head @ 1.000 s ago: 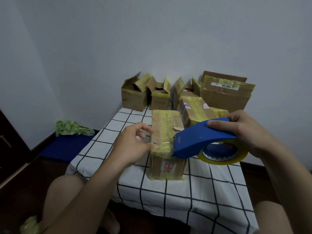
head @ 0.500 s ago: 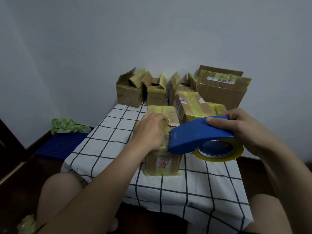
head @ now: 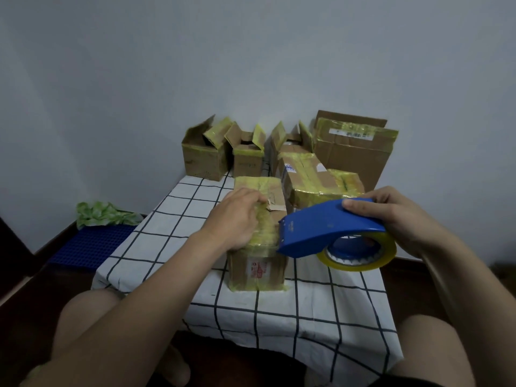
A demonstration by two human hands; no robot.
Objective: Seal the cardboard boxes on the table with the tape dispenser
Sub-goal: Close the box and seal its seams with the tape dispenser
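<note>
Boxes made of cardboard stand on the table (head: 167,219), which wears a white cloth with black lines. The nearest box (head: 257,272) sits in the middle, closer to the front edge, and its top is covered in yellow tape. The left hand (head: 236,216) lies palm down on that top. Its fingers are loose and press on the tape but hold nothing. The right hand (head: 391,210) is curled round the blue tape dispenser (head: 321,227) and grips it. The dispenser's front tip is at the right side of the nearest box's top, and its yellow tape roll (head: 360,255) hangs above the table. A taped box (head: 307,177) lies just behind. Three open boxes (head: 203,157) and a big box (head: 351,157) stand along the back edge. On the floor, left of the table, lie a blue mat (head: 89,244) and something green (head: 103,213).
</note>
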